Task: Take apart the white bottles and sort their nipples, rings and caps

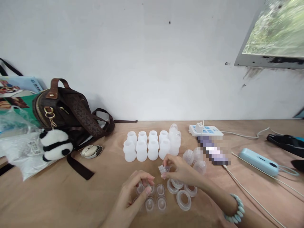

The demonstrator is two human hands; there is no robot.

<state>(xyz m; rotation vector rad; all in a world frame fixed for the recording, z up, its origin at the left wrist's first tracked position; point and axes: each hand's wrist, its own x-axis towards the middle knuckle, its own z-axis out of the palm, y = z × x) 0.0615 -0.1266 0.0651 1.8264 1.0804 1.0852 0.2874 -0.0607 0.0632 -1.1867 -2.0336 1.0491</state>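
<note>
My right hand (179,169) pinches a clear ridged screw ring (163,170) between thumb and fingers, held tilted above the table. Low on the left, my left hand (134,193) has its thumb and fingers closed around a clear bottle nipple (150,189), partly hidden by the fingertips. Other clear nipples (161,203) stand in rows beside it, some covered by the hand. Under my right wrist lie several translucent rings (183,200). Clear domed caps (188,156) sit just beyond the right forearm. White, waisted bottles (142,151) stand in two rows behind my hands.
At the right end of the bottles, some carry clear domes (174,136). A power strip (206,130), a blurred phone (212,150), cables and a light-blue device (258,161) lie right. To the left are a brown backpack (68,110), panda charm (57,145) and beige mouse (91,151).
</note>
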